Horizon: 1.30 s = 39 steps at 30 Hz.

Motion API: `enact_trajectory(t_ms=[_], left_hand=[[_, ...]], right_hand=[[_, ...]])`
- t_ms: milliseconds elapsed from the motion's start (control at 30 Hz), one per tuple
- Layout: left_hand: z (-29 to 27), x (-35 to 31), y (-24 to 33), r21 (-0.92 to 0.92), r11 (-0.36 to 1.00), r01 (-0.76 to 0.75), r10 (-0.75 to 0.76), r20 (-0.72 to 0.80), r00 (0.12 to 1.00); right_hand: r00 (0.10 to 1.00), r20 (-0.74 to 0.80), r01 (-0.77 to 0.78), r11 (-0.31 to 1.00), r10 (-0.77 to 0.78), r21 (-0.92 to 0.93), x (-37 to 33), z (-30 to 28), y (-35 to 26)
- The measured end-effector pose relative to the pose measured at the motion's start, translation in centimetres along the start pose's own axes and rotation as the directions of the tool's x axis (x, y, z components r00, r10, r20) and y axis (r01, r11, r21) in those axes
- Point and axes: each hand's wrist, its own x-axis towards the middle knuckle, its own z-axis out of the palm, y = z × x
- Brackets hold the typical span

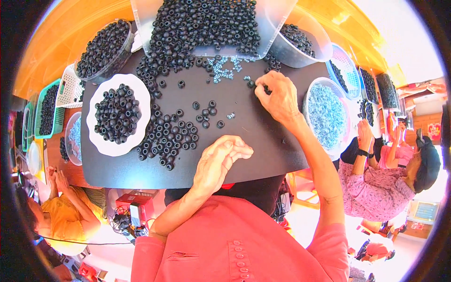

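Observation:
Over the dark table's right part, my right hand [280,97] is closed, thumb and fingers curled round a small black ring-shaped piece [267,89]. My left hand [220,162] is above the near edge, its thumb and fingers pressed together; whatever is between them is hidden. Between the hands and the far side lie a few loose black rings [206,113] and a small bluish coil-like piece [230,115]. A larger spread of black rings [169,136] reaches from beside the white scalloped plate [144,94]. Toward the back sits a small heap of the bluish pieces [221,70].
A clear bin [268,44] spills black rings onto the table [253,162]. Tubs of rings stand at the back left [80,77] and back right [322,42]. A bowl of bluish pieces [329,117] is at the right edge. Co-workers sit at left [70,211] and right [376,188].

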Motion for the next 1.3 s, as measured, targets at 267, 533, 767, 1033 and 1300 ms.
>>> enact_trajectory(t_ms=[267, 533, 767, 1033, 1300], left_hand=[[0.0, 0.0, -0.1, -0.004, 1.0, 0.005, -0.005, 0.029, 1.0], [0.5, -0.2, -0.2, 0.135, 0.989, -0.054, 0.058, -0.03, 0.998], [2.4, -0.1, 3.4, 0.649, 0.742, -0.17, 0.218, 0.007, 0.976], [3.1, 2.6, 4.2, 0.867, 0.355, -0.35, 0.45, 0.169, 0.877], [3.1, 2.9, 4.9, 0.906, 0.257, -0.337, 0.447, 0.198, 0.872]], right_hand=[[0.984, 0.131, 0.121, 0.992, -0.118, -0.017, 3.1, 1.7, 0.3], [0.995, 0.033, -0.098, 0.903, 0.093, 0.418, 1.4, -0.4, -4.3], [0.871, 0.449, -0.489, 0.265, 0.199, 0.831, -1.9, -3.2, -6.1], [0.84, 0.509, -0.54, 0.208, 0.188, 0.815, -2.5, -3.7, -7.4], [0.854, 0.492, -0.512, 0.113, 0.165, 0.851, -2.5, -3.3, -6.6]])
